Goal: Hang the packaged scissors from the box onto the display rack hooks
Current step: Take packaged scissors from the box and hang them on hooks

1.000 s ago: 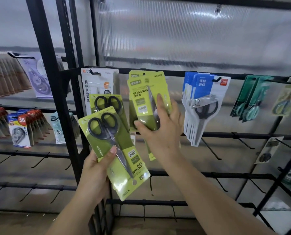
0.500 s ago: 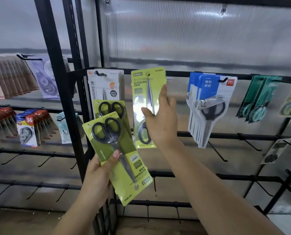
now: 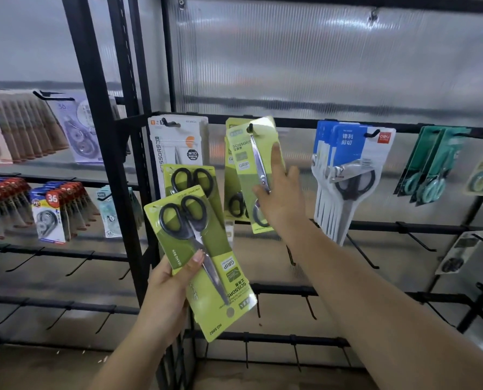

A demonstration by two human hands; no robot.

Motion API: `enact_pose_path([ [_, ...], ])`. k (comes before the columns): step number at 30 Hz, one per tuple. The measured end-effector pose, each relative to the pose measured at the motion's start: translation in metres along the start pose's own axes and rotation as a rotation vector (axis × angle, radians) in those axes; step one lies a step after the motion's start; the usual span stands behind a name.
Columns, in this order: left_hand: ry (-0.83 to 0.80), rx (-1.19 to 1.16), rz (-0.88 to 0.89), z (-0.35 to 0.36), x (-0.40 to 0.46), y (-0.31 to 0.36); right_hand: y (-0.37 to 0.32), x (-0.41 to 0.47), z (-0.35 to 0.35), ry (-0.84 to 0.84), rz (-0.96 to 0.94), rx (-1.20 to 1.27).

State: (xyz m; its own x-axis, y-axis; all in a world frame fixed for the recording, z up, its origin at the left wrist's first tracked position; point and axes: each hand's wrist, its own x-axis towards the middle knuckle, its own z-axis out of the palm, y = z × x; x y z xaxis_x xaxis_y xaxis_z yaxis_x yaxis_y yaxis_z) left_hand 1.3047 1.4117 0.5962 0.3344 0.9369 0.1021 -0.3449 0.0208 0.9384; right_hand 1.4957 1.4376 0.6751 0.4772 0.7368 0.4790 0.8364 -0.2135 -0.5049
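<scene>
Right hand [image 3: 281, 198]: centre of frame, raised to the rack; fingers fairly straight, laid flat against a green pack [image 3: 251, 167]; whether the thumb pinches the card edge, cannot tell for certain; reads as pressing, not clenching.

Green pack: upper centre; long axis near upright, top leaning a little right; its hang-hole at the hook [image 3: 251, 127], whose black tip shows through the card's top; another green pack sits close behind on that hook; pack appears on the hook but not yet hanging square.

Left hand [image 3: 170, 288]: lower centre-left; gripping held packs [image 3: 203, 263], thumb across the front card, fingers behind; at least two cards, fanned; long axis slanted, handles upper left, blade tips and hang-hole end lower right, so the front card is upside down relative to the hook.

Key relation: hook lies up and right of the left hand, just above the right fingertips; right hand nearer by far; held packs lie below and left of the right hand, near it, apart from the hung pack.

Judgement: the next card needs turning end for end before its hole can meet the hook.

Neighbours: white pack [image 3: 178, 147] left of the hook; blue packs [image 3: 344, 153] right; both clear of the hands.

Box: not in view.
</scene>
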Motion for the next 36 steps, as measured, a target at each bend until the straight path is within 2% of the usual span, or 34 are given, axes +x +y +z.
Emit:
enact_pose_path([
  [3,0.011,-0.038,-0.01,0.0,0.001,-0.002,0.009,-0.02,0.003,0.027,0.039,-0.152],
  [5,0.013,-0.05,-0.017,0.0,0.002,-0.004,0.012,-0.041,0.006,-0.011,0.008,0.01],
  [6,0.018,-0.053,-0.014,-0.001,0.003,-0.005,0.013,-0.053,0.007,-0.119,0.01,0.188],
  [8,0.01,-0.061,0.007,-0.003,0.006,-0.007,0.014,-0.076,0.008,-0.498,0.051,0.512],
  [9,-0.007,-0.066,0.019,-0.004,0.007,-0.007,0.016,-0.085,0.009,-0.653,0.058,0.57],
  [10,-0.02,-0.063,0.027,-0.004,0.008,-0.008,0.02,-0.092,0.012,-0.722,0.062,0.585],
  [16,-0.054,-0.078,0.058,-0.003,0.01,-0.008,0.047,-0.093,0.015,-0.56,0.172,0.665],
  [23,-0.088,-0.077,0.004,-0.007,0.01,-0.007,0.068,-0.065,-0.005,-0.434,0.121,0.326],
  [26,-0.08,-0.048,0.008,-0.004,0.007,-0.009,0.066,-0.06,-0.006,-0.214,0.049,0.079],
  [28,-0.062,-0.099,0.022,-0.002,0.007,-0.01,0.064,-0.066,-0.001,-0.028,0.189,0.058],
  [30,-0.035,-0.183,0.034,-0.001,0.009,-0.011,0.06,-0.079,0.003,-0.028,0.432,0.352],
  [31,-0.027,-0.213,0.031,-0.001,0.01,-0.012,0.057,-0.086,0.004,-0.101,0.564,0.58],
  [33,-0.019,-0.239,0.018,0.0,0.011,-0.014,0.051,-0.1,0.008,-0.361,0.771,1.044],
  [34,-0.016,-0.236,0.005,0.0,0.011,-0.016,0.05,-0.103,0.011,-0.431,0.811,1.222],
  [36,-0.032,-0.214,-0.024,0.001,0.01,-0.02,0.052,-0.104,0.016,-0.399,0.781,1.424],
])
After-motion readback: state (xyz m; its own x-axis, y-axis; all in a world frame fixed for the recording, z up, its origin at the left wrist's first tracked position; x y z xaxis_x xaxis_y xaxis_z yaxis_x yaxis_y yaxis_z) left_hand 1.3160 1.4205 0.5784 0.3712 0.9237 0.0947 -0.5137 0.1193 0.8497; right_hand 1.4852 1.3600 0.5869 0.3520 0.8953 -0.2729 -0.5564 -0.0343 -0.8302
